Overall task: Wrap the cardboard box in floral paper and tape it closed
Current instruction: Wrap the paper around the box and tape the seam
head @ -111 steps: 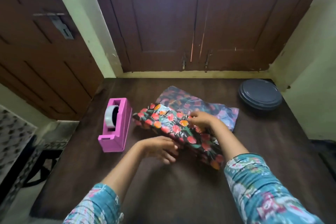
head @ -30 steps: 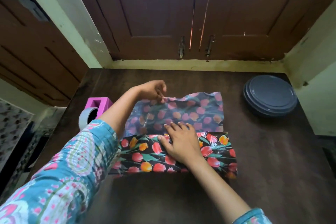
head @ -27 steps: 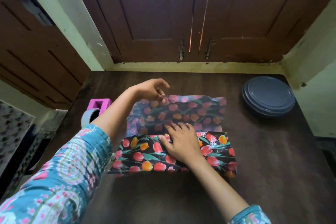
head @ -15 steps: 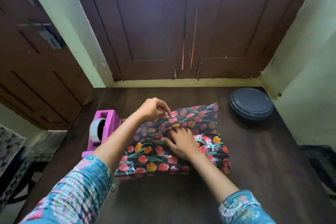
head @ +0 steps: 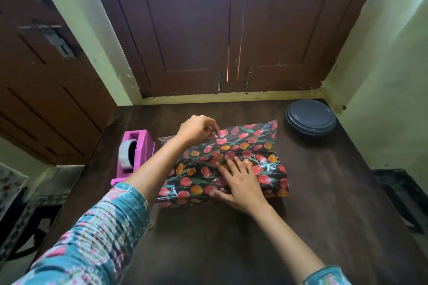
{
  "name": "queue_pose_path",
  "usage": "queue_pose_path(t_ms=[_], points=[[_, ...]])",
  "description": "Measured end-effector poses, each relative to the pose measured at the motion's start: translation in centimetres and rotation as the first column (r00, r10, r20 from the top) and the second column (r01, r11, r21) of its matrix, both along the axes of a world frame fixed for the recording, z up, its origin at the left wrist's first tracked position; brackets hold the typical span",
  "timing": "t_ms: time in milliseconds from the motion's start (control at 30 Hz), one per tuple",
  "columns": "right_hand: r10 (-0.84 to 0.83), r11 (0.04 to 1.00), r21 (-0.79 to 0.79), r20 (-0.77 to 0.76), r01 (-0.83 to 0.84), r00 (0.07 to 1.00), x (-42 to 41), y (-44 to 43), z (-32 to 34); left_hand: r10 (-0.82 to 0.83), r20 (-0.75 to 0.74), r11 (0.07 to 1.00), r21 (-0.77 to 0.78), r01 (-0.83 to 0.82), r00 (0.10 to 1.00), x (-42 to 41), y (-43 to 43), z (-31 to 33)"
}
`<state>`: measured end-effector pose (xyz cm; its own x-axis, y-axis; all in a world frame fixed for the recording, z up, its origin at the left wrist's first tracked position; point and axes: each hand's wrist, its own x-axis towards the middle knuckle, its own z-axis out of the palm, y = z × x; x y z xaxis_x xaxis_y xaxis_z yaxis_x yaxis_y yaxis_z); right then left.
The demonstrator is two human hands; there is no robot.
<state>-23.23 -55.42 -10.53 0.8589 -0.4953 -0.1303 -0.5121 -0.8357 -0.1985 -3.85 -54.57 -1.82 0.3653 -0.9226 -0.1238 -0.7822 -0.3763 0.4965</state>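
The box lies in the middle of the dark table, fully hidden under glossy black floral paper (head: 273,176) printed with red and orange tulips. My right hand (head: 240,183) lies flat on top of the wrapped box, fingers straight and spread, pressing the paper down. The far flap (head: 250,139) of the paper stands lifted and leans back toward me. My left hand (head: 196,131) pinches that flap at its far left edge. A pink tape dispenser (head: 135,157) with a roll of clear tape stands just left of the box.
A round dark grey lid (head: 311,120) lies at the table's back right corner. Brown cupboard doors (head: 231,30) and a pale green wall close off the back and right. The table's left edge (head: 92,157) drops off beside the dispenser.
My left hand took the far flap off the table and lifted it over toward the box. My right hand stayed pressed on top of the box.
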Motion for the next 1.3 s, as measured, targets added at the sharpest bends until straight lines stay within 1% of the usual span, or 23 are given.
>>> queue_pose_path(t_ms=[67,167,300,467,567,667,733,767,867,933,1000,1133,1200,1300], points=[[-0.005,0.999,-0.032,-0.034,0.004,0.999,0.9,-0.8,0.5,-0.007,0.007,1.000,-0.006,0.008,1.000,-0.1,0.2,0.1],[0.005,1.000,-0.001,-0.071,-0.005,0.997,1.9,-2.0,1.0,0.018,0.050,0.999,-0.035,-0.016,0.999,-0.2,0.6,0.4],[0.026,1.000,0.010,-0.064,-0.026,0.998,1.9,-2.3,0.9,0.044,0.118,0.998,-0.058,-0.037,0.992,-0.5,0.7,0.8],[0.005,1.000,-0.007,-0.041,-0.005,0.999,2.2,-2.3,0.5,0.027,0.137,0.997,-0.075,-0.017,0.990,-1.4,2.0,0.8],[0.001,1.000,-0.029,0.029,0.000,1.000,1.9,-1.9,-0.3,-0.003,0.159,0.993,-0.116,0.022,0.987,-2.3,3.8,-0.4],[-0.024,1.000,-0.012,0.154,0.026,0.988,1.9,-1.3,-1.2,0.019,0.065,0.979,-0.203,-0.006,0.998,-2.8,5.4,-1.5],[-0.038,0.997,-0.063,0.215,0.053,0.976,2.1,-0.9,-1.8,0.022,0.014,0.968,-0.252,-0.018,1.000,-2.7,5.9,-1.6],[-0.050,0.992,-0.098,0.238,0.075,0.970,2.2,-0.9,-1.9,0.013,0.014,0.967,-0.254,-0.009,1.000,-2.7,6.0,-1.5],[-0.066,0.973,-0.196,0.260,0.119,0.963,2.4,-0.9,-1.3,0.008,0.034,0.976,-0.218,-0.001,0.999,-2.8,5.9,-1.4],[-0.065,0.949,-0.290,0.215,0.127,0.975,2.6,-1.0,-1.2,0.022,0.054,0.984,-0.178,-0.012,0.998,-2.8,5.7,-1.5],[-0.073,0.934,-0.335,0.172,0.128,0.982,2.8,-1.3,-1.4,0.032,0.070,0.989,-0.144,-0.022,0.997,-2.7,5.3,-1.5],[-0.154,0.920,-0.332,0.181,0.207,0.971,2.8,-0.9,-1.1,-0.006,0.064,0.996,-0.085,0.012,0.998,-2.7,4.9,-1.2],[-0.176,0.919,-0.312,0.225,0.242,0.958,2.6,-0.5,-0.9,-0.038,0.062,0.998,-0.051,0.041,0.997,-2.6,4.9,-1.1],[-0.169,0.939,-0.242,0.293,0.244,0.941,2.3,0.1,-0.9,-0.106,0.075,0.994,0.011,0.105,0.992,-2.8,5.4,-1.2]])
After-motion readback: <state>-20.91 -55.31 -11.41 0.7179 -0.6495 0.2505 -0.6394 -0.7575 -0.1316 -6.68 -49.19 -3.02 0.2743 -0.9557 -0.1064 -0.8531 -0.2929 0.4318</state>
